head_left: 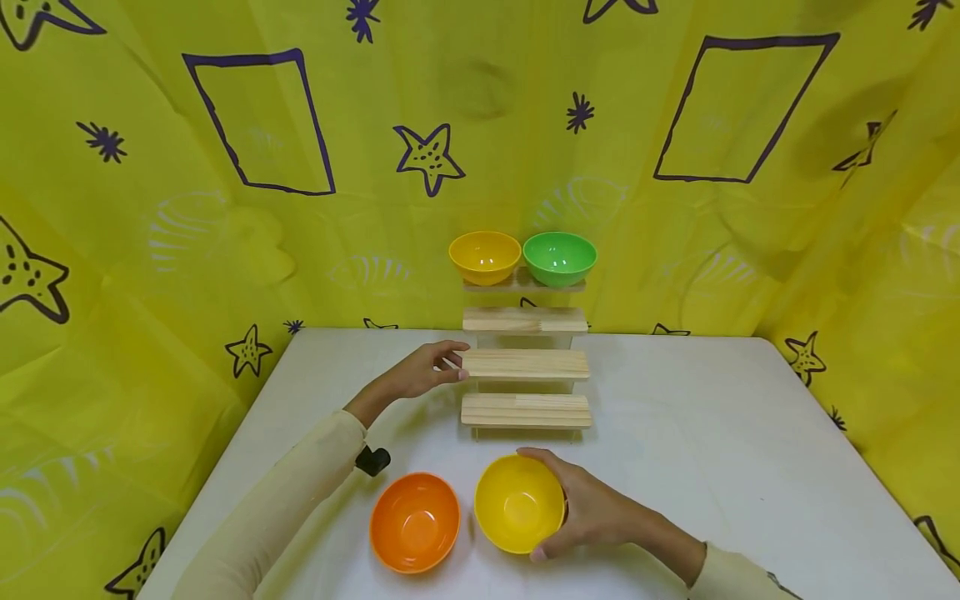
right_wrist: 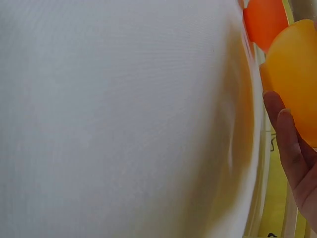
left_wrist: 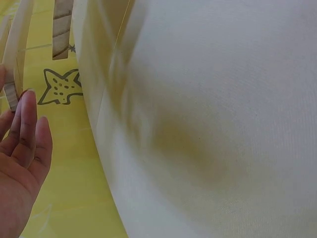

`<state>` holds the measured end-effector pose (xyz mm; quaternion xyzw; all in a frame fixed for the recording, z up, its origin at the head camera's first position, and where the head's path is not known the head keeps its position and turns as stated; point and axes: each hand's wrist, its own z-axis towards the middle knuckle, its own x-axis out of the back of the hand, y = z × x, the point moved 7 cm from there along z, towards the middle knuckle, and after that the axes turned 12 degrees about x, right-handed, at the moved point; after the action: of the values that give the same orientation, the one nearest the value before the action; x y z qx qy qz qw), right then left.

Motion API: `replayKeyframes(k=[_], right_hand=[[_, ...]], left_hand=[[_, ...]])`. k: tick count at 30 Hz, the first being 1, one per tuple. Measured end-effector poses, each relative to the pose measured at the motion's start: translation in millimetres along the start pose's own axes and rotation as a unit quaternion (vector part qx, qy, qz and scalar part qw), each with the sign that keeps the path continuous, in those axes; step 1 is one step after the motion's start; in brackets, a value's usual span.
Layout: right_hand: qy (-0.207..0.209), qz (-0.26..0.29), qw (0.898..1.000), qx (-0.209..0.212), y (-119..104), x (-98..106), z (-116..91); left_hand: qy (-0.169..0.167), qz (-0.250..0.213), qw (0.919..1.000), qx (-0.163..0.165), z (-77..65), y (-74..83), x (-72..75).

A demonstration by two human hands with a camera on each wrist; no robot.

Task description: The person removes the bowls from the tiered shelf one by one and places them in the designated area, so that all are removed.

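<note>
A tiered wooden stand [head_left: 525, 364] rises at the middle of the table in the head view. My left hand [head_left: 427, 369] holds the left end of one of its middle planks between thumb and fingers; the left wrist view shows the fingertips [left_wrist: 29, 101] at the plank's end. Nearer to me, my right hand [head_left: 592, 510] grips a yellow bowl [head_left: 520, 504] by its right side, thumb at the near rim and fingers round the far side. An orange bowl [head_left: 415, 522] sits just left of it. On the top plank are a darker yellow bowl [head_left: 485, 257] and a green bowl [head_left: 559, 259].
A white-covered table [head_left: 675, 433] spreads under everything. Yellow curtains [head_left: 480, 100] with drawn starfish enclose its back and sides. A black object [head_left: 372, 461] shows beside my left sleeve, left of the orange bowl.
</note>
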<state>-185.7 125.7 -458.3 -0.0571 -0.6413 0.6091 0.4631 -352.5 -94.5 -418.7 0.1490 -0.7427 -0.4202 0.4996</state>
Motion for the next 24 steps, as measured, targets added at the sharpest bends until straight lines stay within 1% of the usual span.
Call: replayKeyframes(k=[5,9,16,22,23,24], right_hand=[[-0.005,-0.018,1.000,-0.002,-0.2,-3.5,1.1],[-0.009,-0.021,1.000,-0.005,1.4,-6.4,1.4],[-0.018,-0.053,0.998,-0.001,3.0,-10.6,0.1],[-0.027,-0.032,0.999,0.001,2.8,-12.9,-0.1],[-0.029,-0.027,0.999,0.000,2.9,-13.3,-0.2],[-0.031,-0.024,0.999,0.000,3.1,-13.8,-0.3]], left_hand=[[0.000,0.000,1.0000,-0.002,1.4,-1.3,-0.6],[0.001,-0.003,1.0000,0.002,1.5,-1.6,-0.1],[-0.002,-0.002,1.0000,0.002,0.9,0.5,-0.1],[-0.004,-0.004,1.0000,-0.002,1.0,0.2,-1.1],[-0.005,-0.004,1.0000,-0.002,-1.4,3.7,-1.0],[-0.005,-0.004,1.0000,-0.002,-0.9,2.9,-1.1]])
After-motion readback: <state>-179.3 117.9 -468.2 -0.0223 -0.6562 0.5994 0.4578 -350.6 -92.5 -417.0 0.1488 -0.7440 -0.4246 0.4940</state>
